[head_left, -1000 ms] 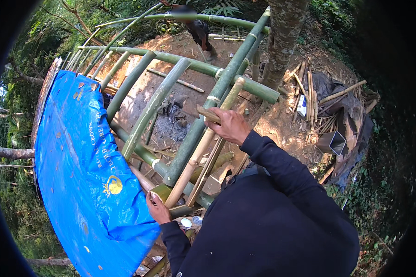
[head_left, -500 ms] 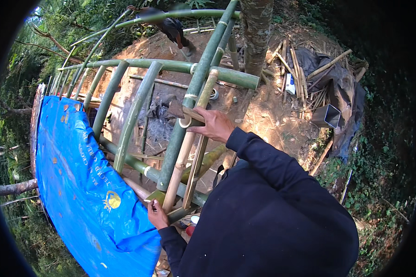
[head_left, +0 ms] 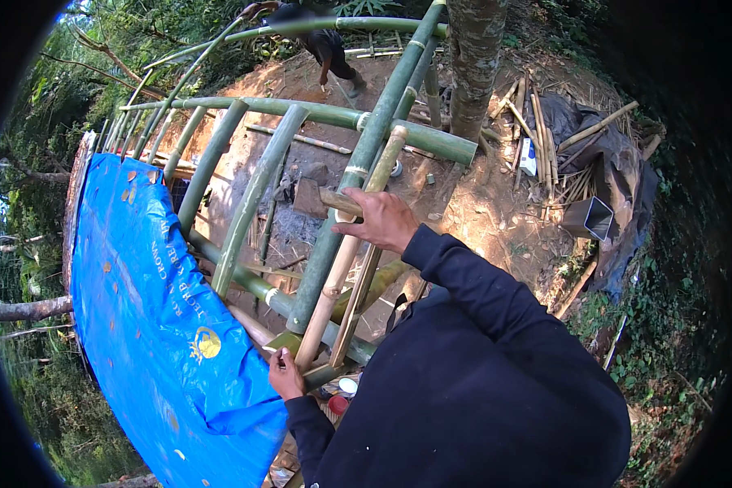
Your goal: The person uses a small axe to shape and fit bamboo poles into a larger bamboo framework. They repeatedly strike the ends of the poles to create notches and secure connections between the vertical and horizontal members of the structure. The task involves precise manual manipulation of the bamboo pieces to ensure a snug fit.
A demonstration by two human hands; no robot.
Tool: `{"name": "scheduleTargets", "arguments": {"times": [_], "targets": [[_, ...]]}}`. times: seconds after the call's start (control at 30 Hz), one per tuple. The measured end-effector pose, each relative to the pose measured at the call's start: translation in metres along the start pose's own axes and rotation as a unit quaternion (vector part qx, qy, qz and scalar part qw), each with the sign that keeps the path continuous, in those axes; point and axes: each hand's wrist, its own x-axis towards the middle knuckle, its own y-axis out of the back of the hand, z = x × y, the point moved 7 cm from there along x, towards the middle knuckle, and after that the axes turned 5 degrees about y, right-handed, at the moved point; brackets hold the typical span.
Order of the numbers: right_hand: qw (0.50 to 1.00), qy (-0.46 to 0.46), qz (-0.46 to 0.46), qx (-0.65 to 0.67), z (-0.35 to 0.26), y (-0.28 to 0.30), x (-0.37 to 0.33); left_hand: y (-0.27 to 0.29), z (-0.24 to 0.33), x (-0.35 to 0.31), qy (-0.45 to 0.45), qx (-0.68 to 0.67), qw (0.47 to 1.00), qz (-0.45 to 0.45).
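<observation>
My right hand (head_left: 386, 221) is closed round the wooden handle of a tool (head_left: 309, 198) with a broad brownish head. It is over a pale bamboo pole (head_left: 333, 285) that slants alongside a thick green bamboo pole (head_left: 317, 264). Lower left, at the foot of these poles, my left hand (head_left: 287, 376) pinches a small pale stick (head_left: 269, 350). That stick lies against a short green bamboo piece (head_left: 286, 342). Split bamboo (head_left: 358, 305) leans to the right of the pale pole.
A blue tarp (head_left: 150, 301) spreads over the left side. Green bamboo rails (head_left: 301, 111) and curved uprights (head_left: 256, 195) form a frame. Beyond are a tree trunk (head_left: 473, 73), another person (head_left: 325, 53), cut bamboo (head_left: 537, 130) and a square metal tube (head_left: 587, 218).
The view has shifted, so most of the scene sits further right. The tool in my right hand has turned slightly. The person in the background has moved an arm.
</observation>
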Motion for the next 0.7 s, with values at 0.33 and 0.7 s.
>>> {"name": "scheduleTargets", "arguments": {"times": [0.33, 0.7], "targets": [[1.0, -0.002, 0.0, 0.006, -0.003, 0.0, -0.001, -0.001, 0.007, -0.002, 0.027, 0.009, 1.0, 0.004], [1.0, -0.008, 0.003, 0.004, -0.007, -0.003, 0.003, -0.01, 0.042, 0.0, -0.034, 0.159, 0.984, -0.066]]}}
